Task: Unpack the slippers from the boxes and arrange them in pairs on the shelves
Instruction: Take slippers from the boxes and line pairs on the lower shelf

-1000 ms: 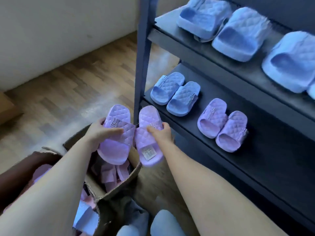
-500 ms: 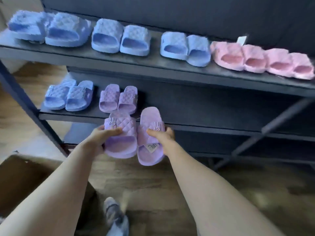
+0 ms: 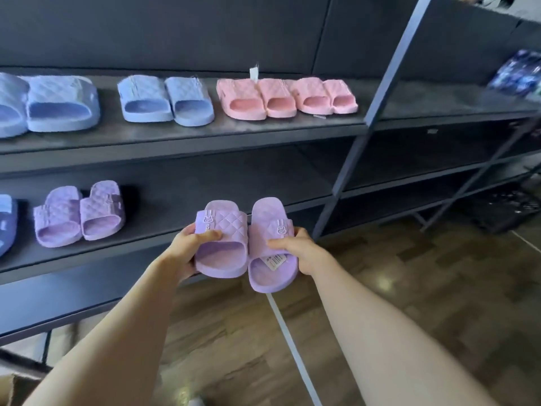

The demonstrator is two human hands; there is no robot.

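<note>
My left hand (image 3: 190, 244) grips a purple quilted slipper (image 3: 225, 244) by its strap. My right hand (image 3: 301, 247) grips the matching purple slipper (image 3: 270, 273), which has a barcode label on its insole. I hold both side by side just in front of the lower shelf (image 3: 181, 212). On that shelf, to the left, stands another purple pair (image 3: 77, 213). On the upper shelf (image 3: 205, 130) are blue pairs (image 3: 165, 101) and two pink pairs (image 3: 285, 96).
A dark metal shelf post (image 3: 366, 124) slants down right of the slippers. A blue slipper (image 3: 6, 221) shows at the left edge of the lower shelf. A dark patterned package (image 3: 518, 74) lies at the far right. Below is wooden floor (image 3: 409, 273). A cardboard box corner (image 3: 8, 388) sits at bottom left.
The view has swung right along the shelves, away from the box. Both hands carried the purple pair rightward, now level with the lower shelf's front, right of the standing purple pair.
</note>
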